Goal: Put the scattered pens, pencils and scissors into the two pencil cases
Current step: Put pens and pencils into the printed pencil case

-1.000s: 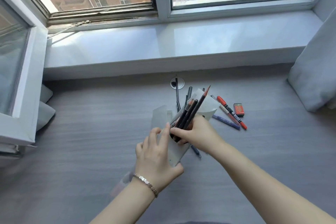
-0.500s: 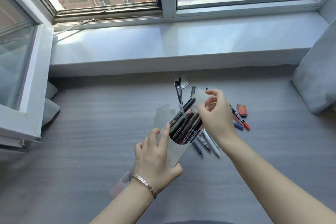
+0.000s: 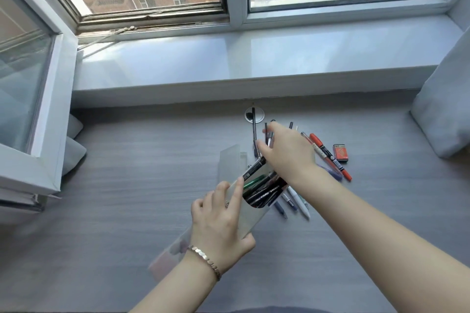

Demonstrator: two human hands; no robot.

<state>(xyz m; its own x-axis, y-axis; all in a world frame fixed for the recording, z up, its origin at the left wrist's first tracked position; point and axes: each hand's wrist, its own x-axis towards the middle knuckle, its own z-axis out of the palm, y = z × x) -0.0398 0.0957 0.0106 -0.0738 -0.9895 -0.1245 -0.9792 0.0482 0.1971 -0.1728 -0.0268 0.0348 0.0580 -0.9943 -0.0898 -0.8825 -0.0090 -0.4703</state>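
Our left hand (image 3: 221, 221) clamps the pencil case (image 3: 250, 213), already holding several pens; our right hand (image 3: 284, 155), fingers apart, reaches toward loose pens (image 3: 328, 155) left on the tabletop (image 3: 127, 185).

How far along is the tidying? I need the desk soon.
Partly done. A bundle of pens already sits in the translucent pencil case, which the left hand holds. The right hand is reaching toward loose pens beyond it; whether it grips one is unclear. Left on the desk: an orange marker, pens beside the case, a small red box. No scissors visible.
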